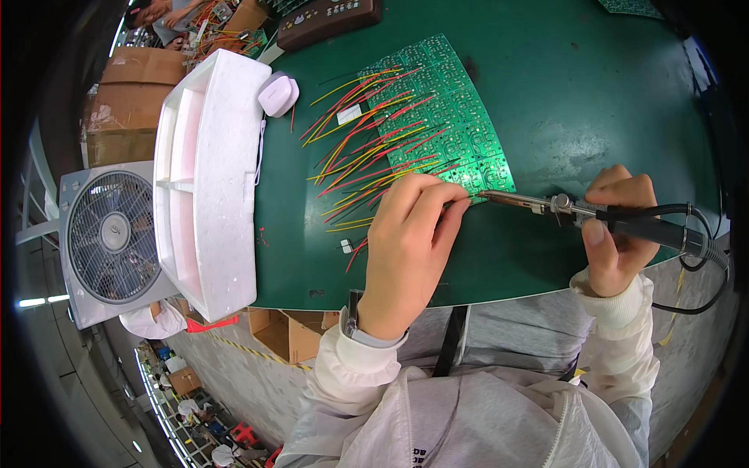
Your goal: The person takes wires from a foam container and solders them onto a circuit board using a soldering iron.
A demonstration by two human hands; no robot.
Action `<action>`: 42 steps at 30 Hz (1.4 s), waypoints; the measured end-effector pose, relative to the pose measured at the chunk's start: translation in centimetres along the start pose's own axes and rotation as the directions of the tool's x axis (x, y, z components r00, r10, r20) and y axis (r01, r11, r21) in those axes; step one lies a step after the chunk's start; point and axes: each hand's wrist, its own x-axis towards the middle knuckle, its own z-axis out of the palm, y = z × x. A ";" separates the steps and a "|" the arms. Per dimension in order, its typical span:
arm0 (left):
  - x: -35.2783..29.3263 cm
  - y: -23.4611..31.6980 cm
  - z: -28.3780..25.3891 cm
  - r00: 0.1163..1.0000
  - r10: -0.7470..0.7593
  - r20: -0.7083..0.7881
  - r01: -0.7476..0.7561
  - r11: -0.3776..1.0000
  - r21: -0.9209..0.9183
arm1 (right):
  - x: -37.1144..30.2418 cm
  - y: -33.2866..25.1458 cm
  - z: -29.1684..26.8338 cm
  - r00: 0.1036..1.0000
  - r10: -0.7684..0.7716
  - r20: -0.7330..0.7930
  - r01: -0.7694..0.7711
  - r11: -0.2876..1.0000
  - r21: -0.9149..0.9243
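My right hand (pixel 622 226) grips a soldering iron (pixel 550 204) with a metal clamp on its shaft and a black cable. The iron's tip meets the near right corner of a green circuit board panel (pixel 456 109). Beside that tip, my left hand (pixel 413 242) is closed, thumb and forefinger pinched together at the panel's near edge; what they hold is too small and hidden to make out. Several red, yellow and black wires (pixel 367 160) stick out from the panel's left side. One red wire (pixel 356 254) shows just left of my left hand.
A white foam tray with compartments (pixel 222 187) stands on the left of the green table (pixel 577 101), with a pale lilac case (pixel 278 94) beside it. A brown box (pixel 328 22) lies at the far edge. Beyond the table are a fan (pixel 115 234), cartons (pixel 133 101) and another person (pixel 160 17).
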 end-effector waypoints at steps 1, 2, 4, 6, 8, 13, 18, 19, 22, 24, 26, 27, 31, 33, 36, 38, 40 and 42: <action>-0.1 0.0 0.1 1.000 -0.017 -0.020 0.016 1.000 -0.019 | 0.3 0.1 0.0 0.999 -0.028 0.023 0.028 1.000 0.006; -0.2 0.0 0.2 1.000 -0.017 -0.020 0.017 1.000 -0.019 | 0.5 0.2 0.0 0.997 -0.057 0.047 0.057 0.998 0.013; -0.3 0.0 0.2 0.999 -0.003 -0.032 0.003 1.000 -0.013 | 0.5 0.5 0.2 0.997 -0.066 0.025 0.066 0.997 0.032; -0.1 0.1 0.1 1.000 0.001 -0.021 -0.001 1.000 0.000 | 0.5 0.5 0.2 0.997 -0.077 0.004 0.076 0.996 0.053; 0.0 0.1 0.1 1.000 0.006 -0.012 -0.006 1.000 0.013 | 0.6 0.4 0.1 0.998 -0.040 0.038 0.038 0.998 0.058; -0.2 -0.4 0.7 1.000 -0.005 -0.011 0.004 0.994 -0.107 | 0.5 0.6 0.4 0.998 -0.055 -0.020 0.056 0.996 0.066; -0.2 -0.6 0.8 1.000 -0.002 -0.020 0.000 0.994 -0.105 | 0.6 0.4 0.5 1.000 -0.026 -0.005 0.027 0.997 0.067; -0.1 -0.6 0.8 1.000 0.007 -0.017 -0.009 0.996 -0.093 | 0.5 0.4 0.4 1.000 -0.019 -0.001 0.019 0.997 0.068; 0.1 -0.5 0.6 1.000 0.001 0.000 -0.001 0.992 -0.129 | 0.6 0.3 0.4 1.000 -0.006 0.003 0.006 0.997 0.071; 0.2 -0.6 0.6 1.000 -0.001 0.003 0.002 0.991 -0.135 | 0.6 0.3 0.4 1.000 -0.001 0.002 0.001 0.997 0.073; 0.2 -0.6 0.6 1.000 -0.005 0.006 0.005 0.990 -0.140 | 0.5 0.3 0.5 1.000 -0.022 -0.005 0.023 0.998 0.063; 0.2 -0.5 0.6 1.000 -0.012 0.007 0.013 0.989 -0.148 | 0.5 0.3 0.5 1.000 -0.023 -0.006 0.023 0.998 0.063; 0.2 -0.5 0.5 1.000 -0.016 0.002 0.016 0.991 -0.136 | 0.5 0.3 0.5 1.000 -0.022 0.002 0.022 0.998 0.053; 0.2 -0.3 0.4 1.000 -0.018 0.009 0.019 0.994 -0.105 | 0.5 0.3 0.5 1.000 -0.031 0.003 0.031 0.998 0.052; 0.3 -0.3 0.5 1.000 -0.007 0.013 0.008 0.998 -0.054 | 0.4 0.3 0.4 0.999 -0.032 -0.001 0.032 0.998 0.047; 0.3 -0.4 0.6 1.000 0.005 0.009 -0.005 0.999 -0.036 | 0.4 0.3 0.4 0.999 -0.040 -0.004 0.040 0.998 0.052; 0.3 -0.3 0.6 1.000 0.022 -0.008 -0.022 0.999 -0.030 | 0.4 0.3 0.4 0.999 -0.042 -0.008 0.042 0.998 0.055; 0.2 -0.4 0.6 1.000 0.029 -0.011 -0.029 0.999 -0.023 | 0.4 0.4 0.4 0.999 -0.044 -0.011 0.045 0.997 0.057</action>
